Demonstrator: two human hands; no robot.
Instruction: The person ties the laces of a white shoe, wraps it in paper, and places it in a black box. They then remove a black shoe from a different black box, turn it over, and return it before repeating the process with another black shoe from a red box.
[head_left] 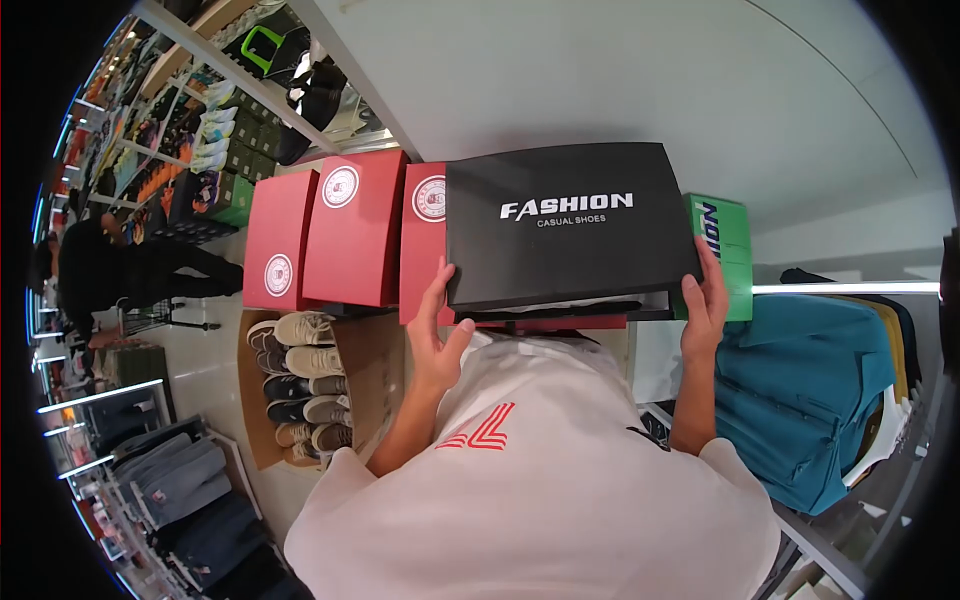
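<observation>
A black shoebox [570, 240] with "FASHION CASUAL SHOES" printed on its lid is in front of my chest. My left hand [438, 335] grips its left front corner, thumb apart from the fingers. At the opposite end, my right hand [705, 305] presses against the right front corner. A narrow pale strip shows under the lid's front edge; what it is I cannot make out. Behind the box on the left, a red shoebox [422, 240] is partly covered. A green shoebox [735, 260] stands just beyond my right hand.
More red shoeboxes [355, 230] stand to the left. Below them is an open cardboard carton [370, 370] with several shoes [305, 360]. Teal shirts [800, 390] hang at right. A person in dark clothes [95, 265] is beside a shopping cart [150, 315] in the aisle.
</observation>
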